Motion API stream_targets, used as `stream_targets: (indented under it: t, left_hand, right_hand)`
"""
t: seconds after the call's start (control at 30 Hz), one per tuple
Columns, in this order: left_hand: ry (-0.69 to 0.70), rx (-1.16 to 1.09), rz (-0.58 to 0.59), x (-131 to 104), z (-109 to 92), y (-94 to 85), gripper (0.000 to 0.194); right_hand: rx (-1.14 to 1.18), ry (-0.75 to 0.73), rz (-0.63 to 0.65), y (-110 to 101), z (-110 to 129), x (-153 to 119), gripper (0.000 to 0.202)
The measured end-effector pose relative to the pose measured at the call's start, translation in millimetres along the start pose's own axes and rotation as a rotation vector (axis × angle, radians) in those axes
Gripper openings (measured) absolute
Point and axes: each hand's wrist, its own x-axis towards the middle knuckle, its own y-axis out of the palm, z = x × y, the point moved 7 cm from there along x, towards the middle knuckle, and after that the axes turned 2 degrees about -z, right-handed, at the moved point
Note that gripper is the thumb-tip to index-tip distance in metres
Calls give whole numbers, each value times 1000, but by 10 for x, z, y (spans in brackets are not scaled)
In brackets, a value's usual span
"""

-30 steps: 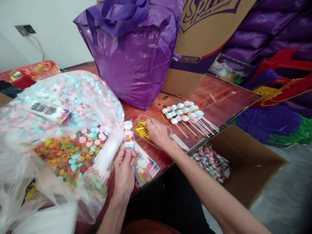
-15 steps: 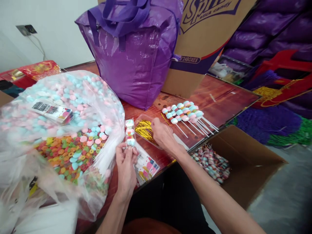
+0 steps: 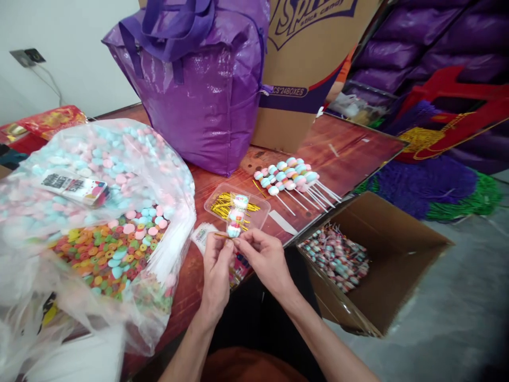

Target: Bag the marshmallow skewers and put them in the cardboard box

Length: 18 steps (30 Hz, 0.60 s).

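Note:
Upright between my hands stands a marshmallow candy stick (image 3: 237, 216) in a clear printed bag. My left hand (image 3: 217, 268) pinches it at the bottom of the bag. With closed fingertips, my right hand (image 3: 267, 261) holds a gold twist tie (image 3: 221, 235) at the bag's neck, its end poking out to the left. Just behind is a clear plastic tray (image 3: 261, 213) of gold twist ties (image 3: 219, 203). Printed bags (image 3: 202, 236) lie partly under my hands. Further right, several unwrapped candy sticks (image 3: 289, 176) rest with their white sticks towards me.
On the left, a large clear bag (image 3: 131, 143) holds marshmallows, gummy rings (image 3: 91, 249) and white sticks (image 3: 169, 249). A purple bag (image 3: 194, 106) and a carton (image 3: 288, 122) stand behind. Below the table's right edge, an open cardboard box (image 3: 397, 254) contains wrapped candy sticks (image 3: 338, 260).
My right hand has left the tray with a gold twist tie and met my left hand at the bag's neck. The bagged candy stick has moved right, in front of the tray. The view has shifted slightly.

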Motion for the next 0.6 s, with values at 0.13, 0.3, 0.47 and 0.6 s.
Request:
stream_targets:
  t: [0.13, 0.3, 0.47, 0.6]
  left_hand:
    - [103, 35, 8, 27, -63, 66, 20]
    - [-168, -225, 78, 61, 48, 177, 32]
    - [-601, -430, 266, -100, 131, 291, 31]
    - [-630, -346, 376, -162, 148, 332, 30]
  right_hand:
    - [0, 18, 25, -34, -11, -20, 22]
    - [191, 57, 56, -16, -100, -120, 23]
    - [145, -26, 195, -137, 64, -120, 23]
    - [18, -81, 350, -162, 149, -102, 20]
